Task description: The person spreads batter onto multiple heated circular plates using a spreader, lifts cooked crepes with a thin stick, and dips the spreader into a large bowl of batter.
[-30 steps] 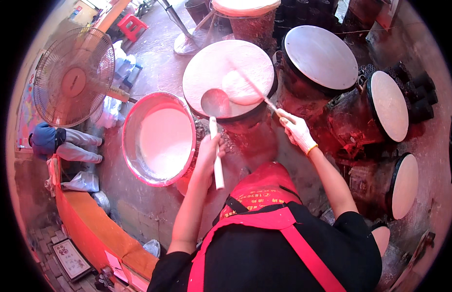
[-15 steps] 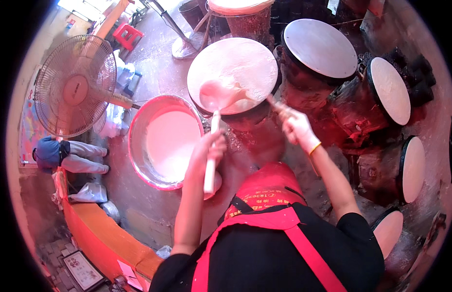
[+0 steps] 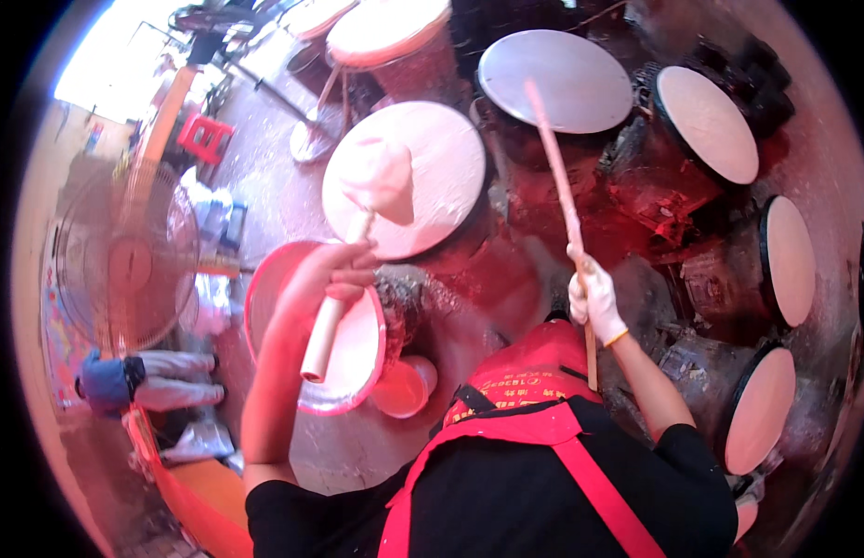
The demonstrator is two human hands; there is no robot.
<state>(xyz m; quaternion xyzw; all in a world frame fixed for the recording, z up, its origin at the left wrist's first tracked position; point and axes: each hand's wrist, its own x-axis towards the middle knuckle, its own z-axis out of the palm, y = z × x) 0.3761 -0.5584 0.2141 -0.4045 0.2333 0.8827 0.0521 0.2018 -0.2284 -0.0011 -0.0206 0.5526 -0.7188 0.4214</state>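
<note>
My left hand is closed round the thick pale handle of a ladle-like tool. Its rounded head, smeared by motion, shows over a round griddle coated with a pale layer; whether it touches cannot be told. In a white glove, my right hand grips a long thin wooden stick. The stick's far end overlaps a grey, bare-looking round griddle. Below my left forearm stands a red-rimmed tub of pale batter, partly hidden by that arm.
More pale-topped round griddles on drum-shaped stoves curve along my right. A small red bucket stands beside the tub. At the left are a standing fan, a red stool and another person.
My view has turned. The ladle-like tool's head has shifted on the picture, still over the same griddle. The stick has swung from beside that griddle to point away from me toward the grey one.
</note>
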